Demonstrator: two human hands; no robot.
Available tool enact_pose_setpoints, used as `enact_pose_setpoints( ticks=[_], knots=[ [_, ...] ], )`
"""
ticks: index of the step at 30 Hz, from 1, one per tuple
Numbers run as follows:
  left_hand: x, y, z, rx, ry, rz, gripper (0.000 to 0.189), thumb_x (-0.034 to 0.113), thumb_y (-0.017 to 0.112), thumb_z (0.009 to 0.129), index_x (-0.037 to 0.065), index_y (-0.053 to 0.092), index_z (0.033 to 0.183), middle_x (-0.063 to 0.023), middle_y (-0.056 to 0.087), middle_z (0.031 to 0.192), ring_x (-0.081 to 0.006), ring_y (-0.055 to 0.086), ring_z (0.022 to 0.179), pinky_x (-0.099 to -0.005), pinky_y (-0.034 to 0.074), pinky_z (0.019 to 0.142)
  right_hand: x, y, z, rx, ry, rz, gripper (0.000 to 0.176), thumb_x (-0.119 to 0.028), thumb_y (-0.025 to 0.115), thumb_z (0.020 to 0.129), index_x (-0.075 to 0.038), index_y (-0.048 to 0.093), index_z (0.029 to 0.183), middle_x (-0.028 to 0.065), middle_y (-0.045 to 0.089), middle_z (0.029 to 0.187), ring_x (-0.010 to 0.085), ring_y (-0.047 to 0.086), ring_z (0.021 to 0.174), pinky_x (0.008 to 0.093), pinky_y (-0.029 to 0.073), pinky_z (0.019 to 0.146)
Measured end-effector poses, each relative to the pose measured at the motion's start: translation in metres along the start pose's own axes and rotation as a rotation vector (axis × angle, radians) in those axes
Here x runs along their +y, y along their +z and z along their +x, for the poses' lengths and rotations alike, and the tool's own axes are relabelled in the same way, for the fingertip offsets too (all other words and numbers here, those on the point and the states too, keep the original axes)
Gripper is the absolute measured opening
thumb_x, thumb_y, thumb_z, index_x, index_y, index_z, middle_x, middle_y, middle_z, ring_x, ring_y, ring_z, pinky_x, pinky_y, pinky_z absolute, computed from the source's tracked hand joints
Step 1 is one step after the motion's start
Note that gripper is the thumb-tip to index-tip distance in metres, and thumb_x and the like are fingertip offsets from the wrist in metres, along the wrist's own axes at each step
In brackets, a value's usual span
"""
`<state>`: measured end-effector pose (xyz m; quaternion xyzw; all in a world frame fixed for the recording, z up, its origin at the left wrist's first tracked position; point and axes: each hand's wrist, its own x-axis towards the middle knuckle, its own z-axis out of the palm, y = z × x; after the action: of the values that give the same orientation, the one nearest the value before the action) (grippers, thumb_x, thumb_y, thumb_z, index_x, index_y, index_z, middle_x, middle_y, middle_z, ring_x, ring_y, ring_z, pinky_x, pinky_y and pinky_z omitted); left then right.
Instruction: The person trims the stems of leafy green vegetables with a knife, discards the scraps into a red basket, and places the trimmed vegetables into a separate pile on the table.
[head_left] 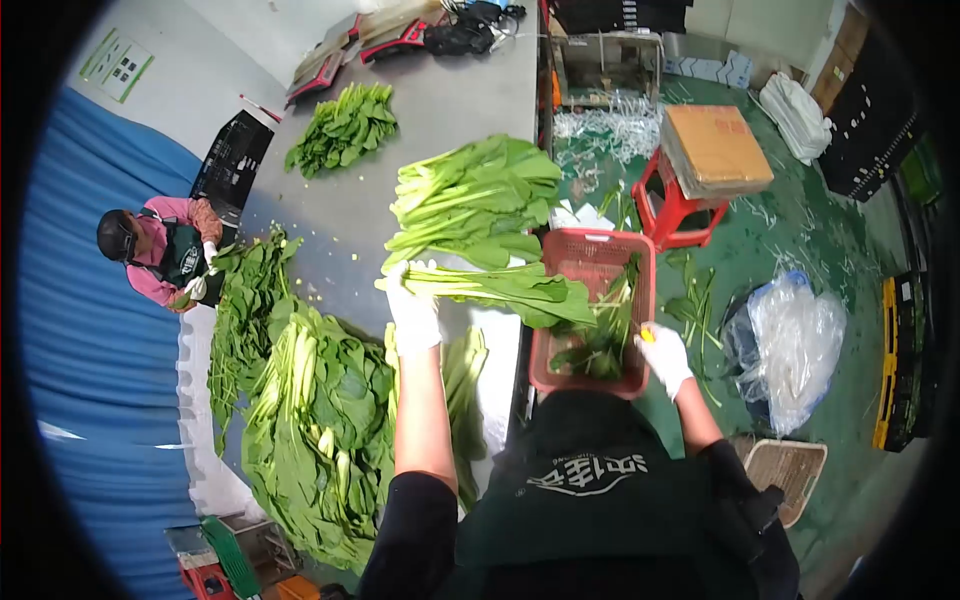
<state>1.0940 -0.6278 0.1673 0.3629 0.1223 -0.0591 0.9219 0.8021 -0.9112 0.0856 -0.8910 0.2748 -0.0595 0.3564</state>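
My left hand [412, 308], in a white glove, is closed around the stem ends of a few leafy greens [500, 288]. Their leaves reach right, over the edge of a red plastic basket [650, 290]. Just above on the table lies a neat pile of the same greens [475, 195], stems to the left. My right hand [664, 358], gloved too, is closed at the basket's right rim on a small orange-handled tool [647, 335]; its working end is hard to make out. Loose leaves [600, 345] lie inside the basket.
A large heap of greens [320, 430] covers the table's near left. Another bunch [345, 128] lies farther back by scales [395, 38]. Across the table a person [170, 245] handles greens. On the right stand a red stool [680, 205] with a cardboard box [717, 145] and a plastic-lined bin [790, 340].
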Motion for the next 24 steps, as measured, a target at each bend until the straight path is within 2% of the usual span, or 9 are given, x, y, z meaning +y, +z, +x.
enact_pose_setpoints(
  ticks=[4,7,10,12,16,18,19,22,24],
  knots=[
    [-0.006,0.009,0.072,0.148,-0.063,-0.130,0.014,0.014,0.057,0.084,0.006,0.049,0.093,-0.0093,0.052,0.089,-0.0245,0.054,0.086,-0.0426,0.048,0.090,0.007,0.007,-0.010,-0.003,0.118,-0.054,0.026,-0.029,0.065,0.079,-0.009,0.065,0.096,0.0193,0.065,0.084,0.0381,0.062,0.081,0.0439,0.050,0.071],
    [-0.011,0.027,0.119,0.085,-0.028,-0.049,0.029,0.020,0.059,0.084,0.006,0.052,0.109,-0.0125,0.056,0.113,-0.0276,0.054,0.100,-0.0418,0.046,0.089,0.007,0.008,-0.015,-0.015,0.153,-0.080,0.024,-0.026,0.066,0.077,-0.009,0.066,0.093,0.0185,0.065,0.083,0.0369,0.062,0.079,0.0425,0.051,0.070],
    [-0.031,0.032,0.136,0.283,-0.089,0.390,0.049,0.024,0.063,0.080,0.004,0.048,0.122,-0.0116,0.053,0.122,-0.0266,0.053,0.106,-0.0419,0.042,0.091,0.005,0.012,-0.018,-0.033,0.127,-0.122,0.024,-0.025,0.067,0.077,-0.007,0.066,0.094,0.0183,0.065,0.083,0.0366,0.063,0.078,0.0423,0.051,0.070],
    [-0.056,0.014,0.139,0.209,0.108,0.628,0.067,0.017,0.065,0.076,0.000,0.034,0.132,-0.0121,0.044,0.132,-0.0236,0.043,0.116,-0.0357,0.036,0.097,0.000,0.016,-0.019,-0.079,0.144,-0.158,0.025,-0.025,0.066,0.077,-0.007,0.065,0.095,0.0184,0.065,0.085,0.0359,0.063,0.080,0.0418,0.051,0.072],
    [-0.080,-0.014,0.121,0.011,0.161,0.799,0.075,0.009,0.061,0.077,0.000,0.024,0.142,-0.0131,0.042,0.134,-0.0213,0.047,0.111,-0.0414,0.040,0.093,-0.012,0.025,-0.018,-0.131,0.116,-0.146,0.027,-0.025,0.067,0.077,-0.006,0.065,0.096,0.0188,0.065,0.085,0.0363,0.063,0.080,0.0419,0.050,0.072],
    [-0.057,0.006,0.088,-0.087,-0.025,0.693,0.074,0.007,0.058,0.078,0.000,0.023,0.143,-0.0146,0.040,0.137,-0.0211,0.045,0.116,-0.0392,0.039,0.094,-0.019,0.028,-0.015,-0.162,0.100,-0.150,0.029,-0.024,0.068,0.076,-0.005,0.065,0.097,0.0195,0.065,0.085,0.0369,0.062,0.080,0.0416,0.050,0.072],
    [-0.055,-0.005,0.091,-0.095,0.024,0.711,0.068,0.002,0.056,0.081,-0.002,0.026,0.142,-0.0132,0.051,0.127,-0.0175,0.053,0.105,-0.0283,0.043,0.088,-0.021,0.030,-0.014,-0.179,0.089,-0.170,0.029,-0.024,0.068,0.076,-0.005,0.065,0.097,0.0193,0.065,0.085,0.0371,0.062,0.080,0.0415,0.050,0.073],
    [-0.033,-0.038,0.072,-0.159,0.085,0.844,0.060,0.004,0.057,0.082,-0.002,0.035,0.138,-0.0130,0.054,0.125,-0.0167,0.054,0.102,-0.0277,0.045,0.084,-0.027,0.033,-0.008,-0.275,0.042,-0.226,0.030,-0.025,0.068,0.077,-0.005,0.065,0.099,0.0194,0.065,0.085,0.0370,0.063,0.080,0.0412,0.050,0.073],
    [0.008,-0.038,0.017,-0.205,0.042,1.080,0.040,0.008,0.058,0.084,-0.003,0.053,0.122,-0.0162,0.058,0.120,-0.0230,0.054,0.113,-0.0294,0.042,0.093,-0.025,0.040,-0.004,-0.213,-0.025,-0.171,0.029,-0.025,0.067,0.078,-0.005,0.064,0.099,0.0197,0.065,0.085,0.0364,0.063,0.080,0.0411,0.051,0.072]
  ],
)
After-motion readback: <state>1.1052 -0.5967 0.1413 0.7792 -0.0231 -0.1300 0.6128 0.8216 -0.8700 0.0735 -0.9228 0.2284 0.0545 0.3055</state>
